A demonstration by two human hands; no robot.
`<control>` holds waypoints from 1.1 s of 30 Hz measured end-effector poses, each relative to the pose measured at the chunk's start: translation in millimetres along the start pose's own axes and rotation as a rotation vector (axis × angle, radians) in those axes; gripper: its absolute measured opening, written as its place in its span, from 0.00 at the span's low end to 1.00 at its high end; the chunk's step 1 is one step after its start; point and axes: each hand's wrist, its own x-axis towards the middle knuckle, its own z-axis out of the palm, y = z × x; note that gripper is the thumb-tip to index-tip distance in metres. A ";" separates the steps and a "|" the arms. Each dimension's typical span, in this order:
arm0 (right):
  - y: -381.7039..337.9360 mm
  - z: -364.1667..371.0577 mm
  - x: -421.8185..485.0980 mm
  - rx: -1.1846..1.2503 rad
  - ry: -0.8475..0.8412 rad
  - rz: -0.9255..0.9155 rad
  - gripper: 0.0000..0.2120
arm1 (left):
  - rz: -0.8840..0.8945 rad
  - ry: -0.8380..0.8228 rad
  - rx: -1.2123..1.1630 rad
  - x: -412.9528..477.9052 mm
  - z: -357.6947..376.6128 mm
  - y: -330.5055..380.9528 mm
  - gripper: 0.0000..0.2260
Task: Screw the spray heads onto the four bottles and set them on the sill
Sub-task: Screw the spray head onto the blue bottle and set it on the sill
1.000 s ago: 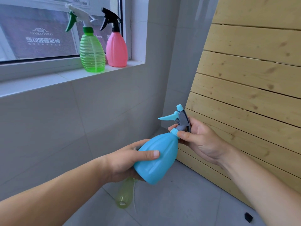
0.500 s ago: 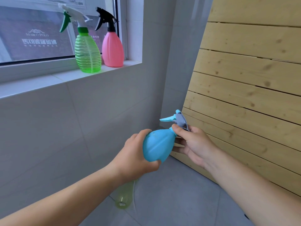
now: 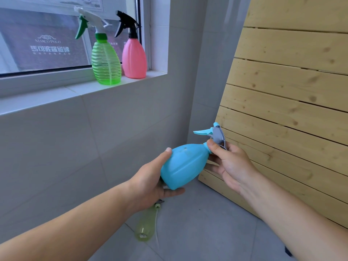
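I hold a blue bottle [image 3: 183, 164] tilted, neck pointing up and right. My left hand [image 3: 152, 182] cups its base from below, thumb on top. My right hand [image 3: 227, 162] pinches the neck, just under the blue and grey spray head [image 3: 213, 133] that sits on the bottle. On the white sill [image 3: 79, 91] stand a clear green bottle [image 3: 105, 62] with a white and green head and a pink bottle [image 3: 134, 58] with a black head. A pale yellow-green bottle [image 3: 146, 226] lies on the floor below my left hand, its top partly hidden.
A slatted wooden panel [image 3: 286, 102] leans against the wall on the right, close behind my right hand. Grey tiled wall runs under the sill, grey tiled floor [image 3: 203, 228] below. A small dark object [image 3: 288, 251] lies at the lower right floor edge.
My left hand has shifted its hold from gripping over the bottle's body to cupping the base from below. The right hand's fingers have re-gripped at the neck. The bottle stays tilted in mid air.
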 end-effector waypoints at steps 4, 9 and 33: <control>-0.8 -0.9 -0.4 -0.010 0.005 0.012 0.08 | 0.197 0.016 0.224 1.4 -4.1 -4.9 0.35; -4.7 -2.6 2.1 0.028 -0.012 0.003 0.08 | 0.281 -0.069 0.364 5.3 -3.7 -11.3 0.43; -9.5 0.4 -2.6 0.130 -0.131 0.036 0.09 | 0.172 -0.205 0.309 -6.0 1.4 -2.6 0.29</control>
